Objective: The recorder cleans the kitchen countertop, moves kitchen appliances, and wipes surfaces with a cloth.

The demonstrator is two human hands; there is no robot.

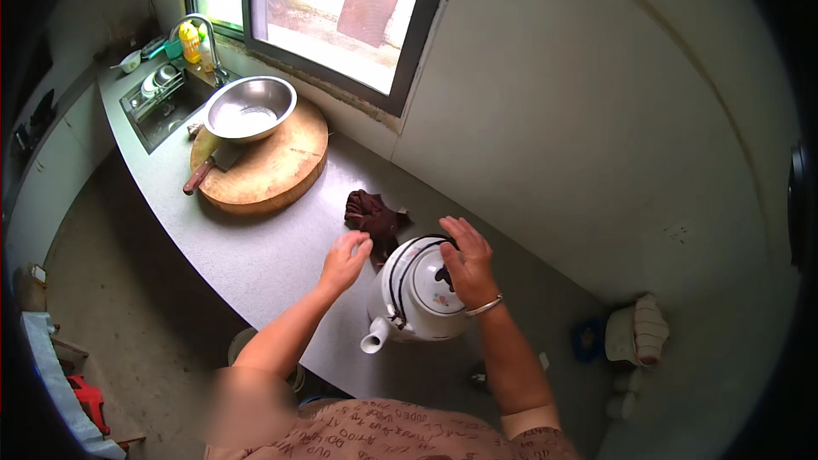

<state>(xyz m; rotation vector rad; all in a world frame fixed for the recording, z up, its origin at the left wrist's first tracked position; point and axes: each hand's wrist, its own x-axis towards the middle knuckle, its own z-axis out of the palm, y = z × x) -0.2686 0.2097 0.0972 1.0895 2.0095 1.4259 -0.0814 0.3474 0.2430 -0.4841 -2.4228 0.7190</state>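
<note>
A white ceramic teapot (415,326) with a flowered lid (429,284) stands on the grey countertop right before me, its spout (375,334) pointing towards my body. Its thin dark wire handles lean over to the spout side. Above the lid's far right side is my right hand (470,259), fingers spread, partly covering the dark lid knob; whether it touches the pot I cannot tell. My left hand (345,262) hovers left of the pot with thumb and fingers apart, holding nothing. Just beyond it lies a crumpled dark maroon cloth (377,216).
Further left, a round wooden chopping board (281,169) carries a steel basin (252,108) and a cleaver (208,169). Behind them are a sink (163,108) and tap (217,45). A wall and window (326,13) border the counter. A white container (623,335) stands at right.
</note>
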